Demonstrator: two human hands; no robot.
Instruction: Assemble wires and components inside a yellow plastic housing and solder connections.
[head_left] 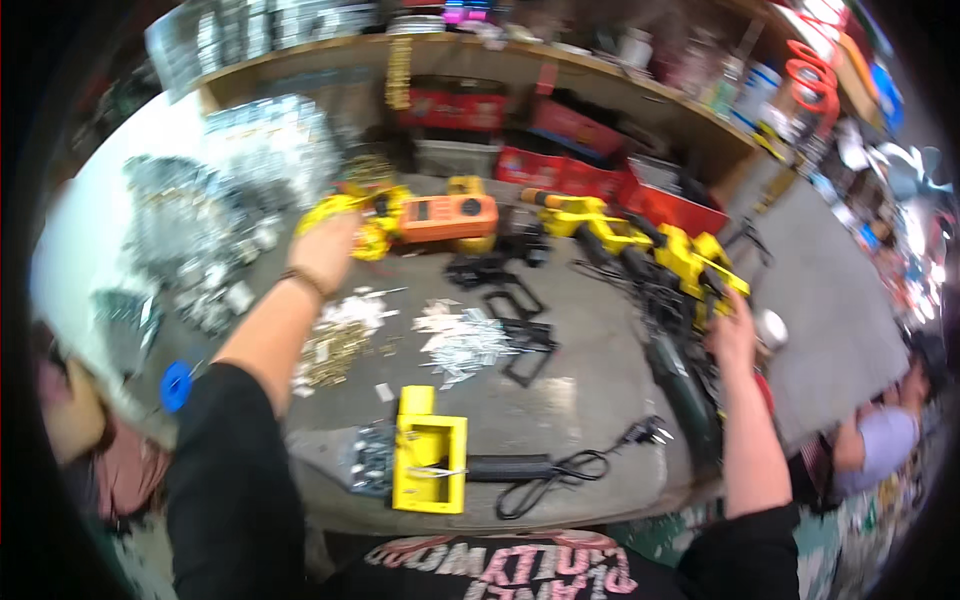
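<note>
Blurry hands (pixel 328 247) (pixel 733 335), silver pieces (pixel 468 345) (too tiny)

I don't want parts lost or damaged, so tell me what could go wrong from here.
The brass-coloured pile lies beside the left forearm in this view; a low sweep might scatter its loose pieces.
The yellow housing lies near the front edge of the workbench, so a bump could knock it off.
The right hand is at a closely packed row of yellow-and-black units; shifting one might drag its neighbours.
</note>
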